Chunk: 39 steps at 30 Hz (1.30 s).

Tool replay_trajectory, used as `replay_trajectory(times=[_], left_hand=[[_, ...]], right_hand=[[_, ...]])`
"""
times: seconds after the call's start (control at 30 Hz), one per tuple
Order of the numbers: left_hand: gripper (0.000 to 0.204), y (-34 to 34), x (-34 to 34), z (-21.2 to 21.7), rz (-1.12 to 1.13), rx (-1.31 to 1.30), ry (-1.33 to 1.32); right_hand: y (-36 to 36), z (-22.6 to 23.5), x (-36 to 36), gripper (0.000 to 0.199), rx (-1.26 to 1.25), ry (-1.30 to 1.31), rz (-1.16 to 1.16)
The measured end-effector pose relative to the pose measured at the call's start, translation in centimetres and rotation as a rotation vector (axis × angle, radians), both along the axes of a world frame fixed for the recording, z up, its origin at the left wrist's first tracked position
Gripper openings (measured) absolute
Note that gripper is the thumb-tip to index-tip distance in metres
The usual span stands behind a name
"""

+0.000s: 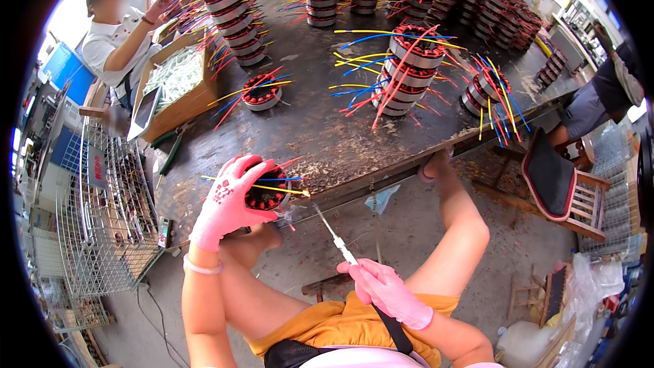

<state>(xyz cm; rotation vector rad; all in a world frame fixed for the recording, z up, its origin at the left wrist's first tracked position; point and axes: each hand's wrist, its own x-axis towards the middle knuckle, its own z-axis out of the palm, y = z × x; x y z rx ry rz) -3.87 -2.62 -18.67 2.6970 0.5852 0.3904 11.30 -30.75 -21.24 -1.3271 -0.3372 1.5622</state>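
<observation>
head view: left hand [228,201] clasps the stator [267,194] at the desk [320,136] edge; right hand [388,292] pinches a thin tool [334,235]; keep its tip steady at the yellow wire [283,189]

Motor workshop: stacked stators [409,68] w/ coloured leads on worn workbench [327,136], wire cage [102,211].

1. Stacks of wound stators [412,71] with red, blue and yellow leads stand across the dark bench [320,129].
2. A single stator [262,92] lies near a cardboard box [180,85].
3. A wire basket [102,211] stands left of the bench.
4. A wooden stool [569,187] with a dark cushion stands at right.
</observation>
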Motion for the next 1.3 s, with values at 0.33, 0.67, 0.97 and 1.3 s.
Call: replay_trajectory(times=[0.33,0.67,0.97,1.3], left_hand=[[0.083,0.1,0.0,-0.2,-0.012,-0.008,-0.020],[0.085,0.0,0.0,-0.1,0.000,0.003,0.016],[0.086,-0.2,0.1,-0.2,0.013,0.032,0.014],[0.085,-0.4,0.2,-0.3,0.022,0.043,0.009]], right_hand=[[0.1,0.7,0.1,0.033,0.024,-0.022,-0.018],[0.6,1.3,0.1,0.033,0.029,-0.088,0.016],[0.3,0.7,0.1,0.032,0.012,-0.063,0.000],[0.7,1.2,0.2,0.032,-0.012,-0.073,0.011]])
